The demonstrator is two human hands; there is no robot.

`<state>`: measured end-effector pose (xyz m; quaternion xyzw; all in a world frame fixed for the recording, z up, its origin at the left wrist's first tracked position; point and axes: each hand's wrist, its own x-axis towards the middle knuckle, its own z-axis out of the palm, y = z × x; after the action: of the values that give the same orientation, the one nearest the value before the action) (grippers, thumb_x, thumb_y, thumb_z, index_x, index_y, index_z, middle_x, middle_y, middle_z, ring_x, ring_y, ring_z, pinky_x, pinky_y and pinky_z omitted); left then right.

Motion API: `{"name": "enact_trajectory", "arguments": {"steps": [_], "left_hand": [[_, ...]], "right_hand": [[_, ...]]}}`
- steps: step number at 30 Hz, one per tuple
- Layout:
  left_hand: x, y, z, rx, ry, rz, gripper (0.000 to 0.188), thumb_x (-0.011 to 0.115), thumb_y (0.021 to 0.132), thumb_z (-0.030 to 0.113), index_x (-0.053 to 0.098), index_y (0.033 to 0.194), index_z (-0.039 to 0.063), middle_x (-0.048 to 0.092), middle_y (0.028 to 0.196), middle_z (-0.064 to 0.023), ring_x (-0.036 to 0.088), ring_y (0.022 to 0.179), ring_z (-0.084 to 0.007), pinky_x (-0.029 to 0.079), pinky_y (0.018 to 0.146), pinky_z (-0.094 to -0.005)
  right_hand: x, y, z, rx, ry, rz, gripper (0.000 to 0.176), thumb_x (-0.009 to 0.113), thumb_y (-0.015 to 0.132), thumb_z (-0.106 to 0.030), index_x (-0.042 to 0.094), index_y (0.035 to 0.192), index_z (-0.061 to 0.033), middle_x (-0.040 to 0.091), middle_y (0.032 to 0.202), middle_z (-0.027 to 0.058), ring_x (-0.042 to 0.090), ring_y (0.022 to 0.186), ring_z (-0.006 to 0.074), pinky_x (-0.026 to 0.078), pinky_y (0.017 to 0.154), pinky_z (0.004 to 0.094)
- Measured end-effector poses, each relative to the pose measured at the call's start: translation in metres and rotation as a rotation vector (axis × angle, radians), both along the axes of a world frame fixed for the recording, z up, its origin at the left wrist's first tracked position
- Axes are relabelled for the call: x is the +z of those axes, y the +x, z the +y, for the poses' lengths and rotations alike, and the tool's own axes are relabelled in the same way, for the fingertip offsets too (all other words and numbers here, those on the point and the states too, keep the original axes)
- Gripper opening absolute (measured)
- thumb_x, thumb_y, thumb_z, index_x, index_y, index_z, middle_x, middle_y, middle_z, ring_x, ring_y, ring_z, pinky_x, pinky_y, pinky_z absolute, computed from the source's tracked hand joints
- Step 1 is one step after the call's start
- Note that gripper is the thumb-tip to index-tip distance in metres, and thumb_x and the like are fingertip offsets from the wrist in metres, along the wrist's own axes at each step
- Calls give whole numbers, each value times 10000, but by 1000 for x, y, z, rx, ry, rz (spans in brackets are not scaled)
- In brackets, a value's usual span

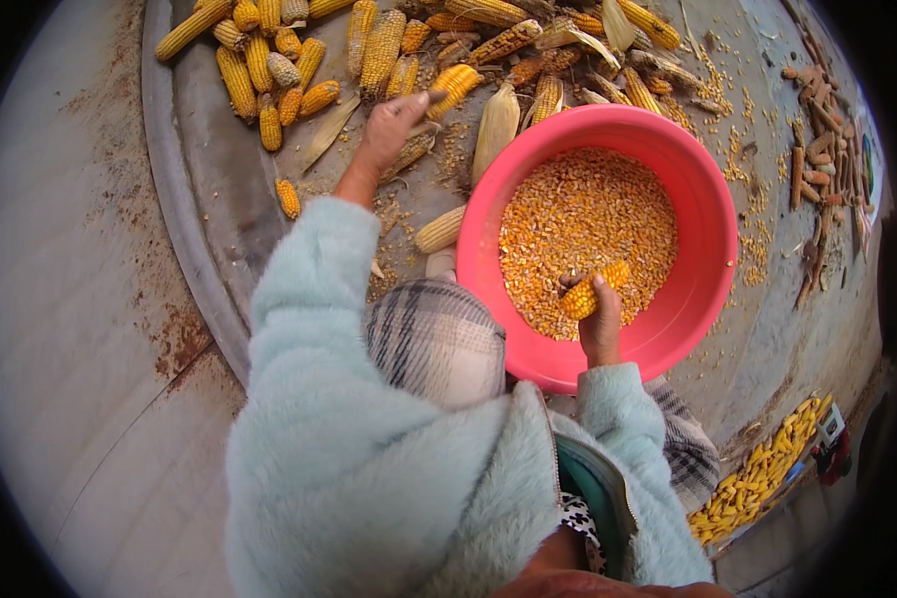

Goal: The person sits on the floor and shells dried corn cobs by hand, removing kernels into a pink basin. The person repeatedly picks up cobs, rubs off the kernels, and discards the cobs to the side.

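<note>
My left hand (390,133) is stretched out beyond the tub's left side and grips a yellow corn cob (457,84) by one end. Husked corn ears (383,52) lie on the floor around it. Over the inside of a pink plastic tub (486,224), my right hand (604,318) holds another corn cob (596,288), its kernels still on it. Loose corn kernels (568,202) cover the tub's bottom in a broad layer. Just left of the tub rests a paler corn cob (439,230).
Dry husks (496,127) and more ears are heaped past the tub. Bare cobs (822,149) are piled at the far right. Scattered kernels (755,239) dot the floor. Many yellow ears (755,478) lie at lower right. A raised curved rim (187,224) runs along the left.
</note>
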<state>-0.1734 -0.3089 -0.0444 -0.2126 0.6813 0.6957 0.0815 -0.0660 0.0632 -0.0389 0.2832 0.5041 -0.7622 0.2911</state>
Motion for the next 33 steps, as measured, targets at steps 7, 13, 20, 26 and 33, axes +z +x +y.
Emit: {"name": "enact_trajectory", "arguments": {"steps": [7,13,20,26,33], "left_hand": [[52,39,56,-427,293,30,325,553,878,297,667,981,10,669,926,-94,605,879,-131,474,826,-302],[31,50,73,-650,182,-103,261,588,833,267,699,882,36,677,863,-89,609,843,-125,474,767,-262],[-49,12,-21,-301,-1070,-275,689,695,724,430,387,1319,267,388,1323,-191,545,1054,-318,470,845,-388],[-103,5,-62,-438,-1043,-410,617,687,716,461,486,1247,220,494,1222,-195,551,1018,-357,469,790,-432],[-103,73,-124,279,-943,-461,383,634,744,278,595,980,-22,612,940,-244,593,871,-370,455,769,-420]], "right_hand": [[43,-50,-69,-71,-380,139,424,541,854,-383,530,1054,-10,524,1155,128,499,1065,240,391,942,396],[49,-51,-86,-139,-316,173,413,584,846,-363,529,1086,-32,541,1069,74,500,1033,201,384,931,376],[35,-31,-19,-251,-155,92,381,594,844,-361,531,1064,-56,554,1026,51,525,977,208,421,885,381],[26,2,5,-249,-26,-9,357,544,875,-341,543,1065,-38,553,1005,52,524,945,184,436,830,356],[21,8,-1,-186,-24,-65,351,590,849,-356,544,1048,-70,575,1003,37,537,937,179,451,820,353]]}}
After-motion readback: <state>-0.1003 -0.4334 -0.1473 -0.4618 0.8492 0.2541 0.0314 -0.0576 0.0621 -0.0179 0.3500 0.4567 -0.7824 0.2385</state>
